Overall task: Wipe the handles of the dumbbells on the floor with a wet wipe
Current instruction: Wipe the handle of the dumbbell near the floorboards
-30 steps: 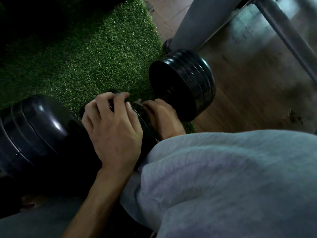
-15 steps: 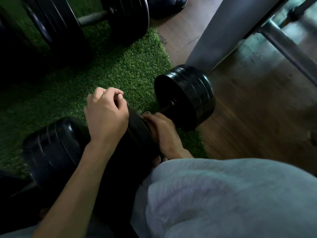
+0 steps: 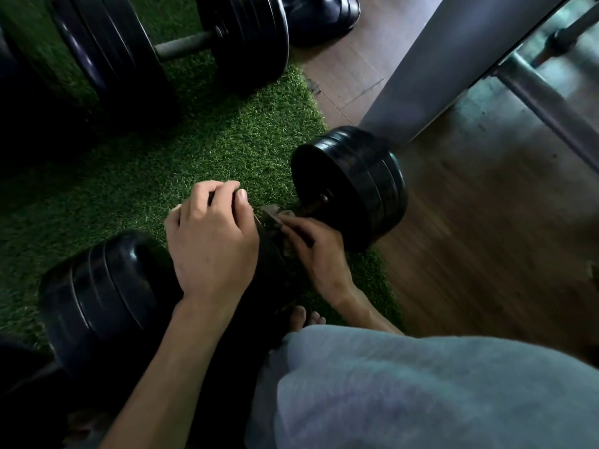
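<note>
Dumbbell (image 3: 350, 189) lies on green turf (image 3: 181, 163), near the wood floor (image 3: 486, 238); handle mostly hidden under both hands. Versus a second ago, view has tilted up: a second dumbbell (image 3: 181, 47) and a black shoe (image 3: 324, 14) now show at top. Left hand (image 3: 210, 241), fingers curled, sits over the handle's left part; what it grips is hidden. Right hand (image 3: 311, 247) pinches a pale wipe (image 3: 275, 213) at the handle beside the right plates. Count: two dumbbells, one wipe, two hands.
</note>
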Demonstrator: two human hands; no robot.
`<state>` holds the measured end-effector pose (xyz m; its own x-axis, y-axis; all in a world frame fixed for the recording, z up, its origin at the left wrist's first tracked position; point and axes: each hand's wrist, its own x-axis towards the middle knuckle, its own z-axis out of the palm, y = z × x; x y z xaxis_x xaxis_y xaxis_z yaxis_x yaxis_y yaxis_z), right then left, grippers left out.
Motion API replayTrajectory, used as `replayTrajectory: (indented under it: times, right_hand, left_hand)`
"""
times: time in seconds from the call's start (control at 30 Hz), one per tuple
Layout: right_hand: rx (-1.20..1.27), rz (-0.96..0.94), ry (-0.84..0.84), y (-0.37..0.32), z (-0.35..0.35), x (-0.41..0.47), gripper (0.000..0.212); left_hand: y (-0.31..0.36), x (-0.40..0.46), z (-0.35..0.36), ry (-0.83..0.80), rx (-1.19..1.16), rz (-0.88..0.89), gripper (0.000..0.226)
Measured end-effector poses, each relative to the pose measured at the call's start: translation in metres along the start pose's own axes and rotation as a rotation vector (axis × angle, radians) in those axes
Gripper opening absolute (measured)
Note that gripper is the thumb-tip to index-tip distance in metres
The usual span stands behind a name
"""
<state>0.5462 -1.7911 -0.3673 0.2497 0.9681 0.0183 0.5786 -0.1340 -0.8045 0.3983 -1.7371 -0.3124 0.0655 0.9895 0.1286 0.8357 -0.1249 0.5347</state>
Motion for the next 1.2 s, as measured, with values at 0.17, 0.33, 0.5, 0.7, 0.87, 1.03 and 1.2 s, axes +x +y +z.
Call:
replayTrajectory:
  times: [0.17, 0.33, 0.5, 0.7, 0.87, 1.03, 1.2]
  right_hand:
    - [-0.093, 0.097, 0.259, -0.001, -0.004, 0.028, 0.024]
    - [0.029, 0.060, 0.134, -0.013, 0.026, 0.043, 0.025]
    - [-0.019, -0.096, -0.037, -0.020, 0.039, 0.053, 0.025]
    - [-0.040, 0.023, 0.193, -0.016, 0.027, 0.074, 0.027]
    - [0.114, -0.055, -0.126, -0.029, 0.045, 0.078, 0.027]
    - [0.113, -0.025, -0.211, -0.030, 0.031, 0.110, 0.023]
    - [0.079, 0.007, -0.193, -0.051, 0.001, 0.140, 0.017]
  left_hand:
    - [-0.014, 0.043, -0.005, -0.075, -0.029, -0.054, 0.032]
    - [-0.025, 0.064, -0.008, 0.053, -0.012, -0.008, 0.035]
    - [-0.027, 0.041, 0.006, 0.078, 0.102, 0.041, 0.046]
    - [-0.030, 0.080, -0.005, 0.062, 0.028, 0.022, 0.040]
    - [-0.032, 0.107, -0.012, -0.058, 0.045, -0.097, 0.041]
    - [-0.039, 0.129, -0.012, -0.141, 0.037, -0.152, 0.048]
    - [-0.039, 0.130, -0.028, -0.133, -0.044, -0.122, 0.044]
